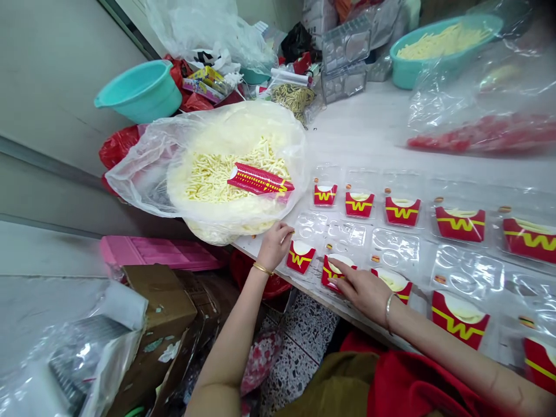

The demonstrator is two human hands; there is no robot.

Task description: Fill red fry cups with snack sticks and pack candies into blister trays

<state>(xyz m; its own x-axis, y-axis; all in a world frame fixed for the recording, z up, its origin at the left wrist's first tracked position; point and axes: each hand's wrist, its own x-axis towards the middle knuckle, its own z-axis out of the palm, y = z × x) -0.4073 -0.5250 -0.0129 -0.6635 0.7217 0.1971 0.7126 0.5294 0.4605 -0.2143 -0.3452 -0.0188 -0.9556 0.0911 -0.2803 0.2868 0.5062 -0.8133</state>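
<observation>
My left hand (273,248) is at the upper left corner of the nearest-left clear plastic tray (313,225). Its thumb and fingertips are pinched together; anything between them is too small to make out. In that tray lies a red fries carton (300,257) with a yellow zigzag. My right hand (362,288) has its index finger stretched out over the red carton (332,282) in the neighbouring tray, and appears to touch it. A small toy burger (329,247) sits in this second tray. The right hand's lower side partly covers a third carton (397,282).
Two rows of clear trays with red cartons run along the white table (360,124). A plastic bag (143,168) of pale toy fries (208,176) holds stacked red cartons (256,178). Behind are teal basins (134,92) and a bag of red pieces (486,132). A cardboard box (158,301) stands left.
</observation>
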